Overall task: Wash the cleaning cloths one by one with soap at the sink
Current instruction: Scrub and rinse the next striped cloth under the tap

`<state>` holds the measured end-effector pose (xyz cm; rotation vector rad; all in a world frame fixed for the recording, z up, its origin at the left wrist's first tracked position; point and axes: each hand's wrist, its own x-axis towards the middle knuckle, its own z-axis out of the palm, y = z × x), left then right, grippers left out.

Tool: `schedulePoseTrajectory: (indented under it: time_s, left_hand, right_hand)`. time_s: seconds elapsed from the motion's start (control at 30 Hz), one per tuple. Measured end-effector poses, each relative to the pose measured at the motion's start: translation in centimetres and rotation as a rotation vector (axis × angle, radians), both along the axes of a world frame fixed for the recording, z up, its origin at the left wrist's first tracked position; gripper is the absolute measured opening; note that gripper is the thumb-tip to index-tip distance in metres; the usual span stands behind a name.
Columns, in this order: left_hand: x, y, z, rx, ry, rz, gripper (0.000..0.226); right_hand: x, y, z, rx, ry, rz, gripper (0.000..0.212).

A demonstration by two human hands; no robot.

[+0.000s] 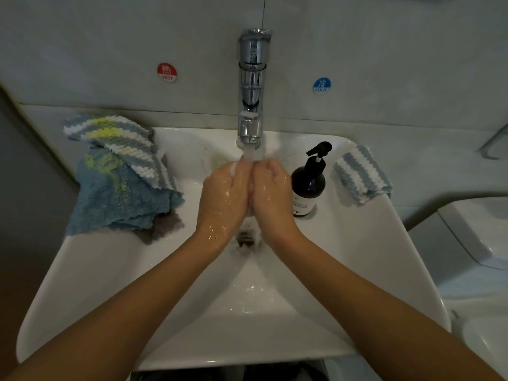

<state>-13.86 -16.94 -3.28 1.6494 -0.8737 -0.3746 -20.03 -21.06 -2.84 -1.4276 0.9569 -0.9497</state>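
Under the running stream, both hands meet over the drain: the left hand [224, 193] and the right hand [270, 188] are pressed side to side, fingers curled inward, wet and glistening. Whether a cloth is bunched between them I cannot tell; only a pale sliver shows between the palms (it could be foam or fabric).

The unwashed work seems to lie at the sink's far-left corner, where a heap of nubbly cleaning cloths [121, 185] rests: a blue, white and yellow striped one on top, a blue terry one beneath, a grey one peeking out at the bottom. At the far-right corner a folded blue-and-white striped cloth [362, 174] sits alone on the rim, perhaps one already done. By that reading the task is early, with most cloths left.

A dark glossy pump bottle of soap [308, 185] stands just right of the right hand on the white ceramic sink [357, 270]. The chrome tap [251, 105] rises at the sink's far edge, with a red HOT sticker [167, 72] and a blue COLD sticker [322, 85] on the wall behind it.
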Motion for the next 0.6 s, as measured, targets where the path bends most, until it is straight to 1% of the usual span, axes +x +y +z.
schedulePoseTrajectory:
  time_s: [0.07, 0.13, 0.2, 0.3, 0.33, 0.4, 0.6]
  left_hand:
    - [0.0, 0.2, 0.0, -0.016, -0.002, -0.004, 0.046]
    - [0.0, 0.4, -0.2, -0.045, -0.052, 0.015, 0.041]
    - [0.0, 0.5, -0.3, -0.089, -0.114, 0.051, 0.029]
    - [0.2, 0.3, 0.2, -0.210, -0.164, 0.109, 0.006]
    - [0.3, 0.3, 0.3, -0.257, -0.151, 0.100, 0.012]
    - [0.5, 0.2, 0.3, -0.306, -0.109, 0.056, 0.024]
    - [0.3, 0.8, 0.3, -0.271, -0.034, -0.030, 0.021]
  right_hand:
    - [-0.1, 0.2, 0.0, -0.013, -0.019, 0.022, 0.015]
    - [-0.2, 0.4, 0.1, 0.008, -0.016, 0.037, 0.012]
    - [-0.2, 0.3, 0.3, 0.058, 0.010, 0.084, 0.020]
    - [-0.2, 0.4, 0.7, 0.101, 0.074, 0.192, 0.040]
    - [-0.2, 0.5, 0.9, 0.095, 0.100, 0.215, 0.042]
    - [-0.3, 0.6, 1.1, 0.077, 0.115, 0.230, 0.035]
    - [-0.3, 0.7, 0.8, 0.151, -0.089, 0.216, 0.023]
